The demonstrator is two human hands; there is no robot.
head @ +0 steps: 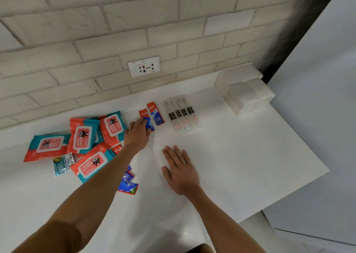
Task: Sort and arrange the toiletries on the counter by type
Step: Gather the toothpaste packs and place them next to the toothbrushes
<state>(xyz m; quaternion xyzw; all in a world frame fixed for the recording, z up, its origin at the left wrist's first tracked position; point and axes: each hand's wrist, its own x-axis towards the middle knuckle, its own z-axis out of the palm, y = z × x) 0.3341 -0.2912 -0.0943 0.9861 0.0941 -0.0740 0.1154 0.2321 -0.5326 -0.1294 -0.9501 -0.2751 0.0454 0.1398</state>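
My left hand [137, 135] grips a red and blue toothpaste box [144, 116] lying on the white counter [240, 156]. A second toothpaste box [155, 113] lies just right of it. Several wrapped toothbrushes [182, 115] lie side by side further right. My right hand [180, 171] rests flat on the counter, fingers apart, holding nothing. Several orange and teal wipes packs [82, 135] lie in a loose heap at the left. Another toothpaste box [117, 149] shows partly under my left wrist. Small blue sachets [128, 183] and a teal sachet [62, 164] lie nearby.
A power socket [144, 66] is set in the brick-tiled wall behind. A white block-shaped holder [244, 93] stands at the back right corner. The counter's right edge [308, 150] runs diagonally, with the floor beyond.
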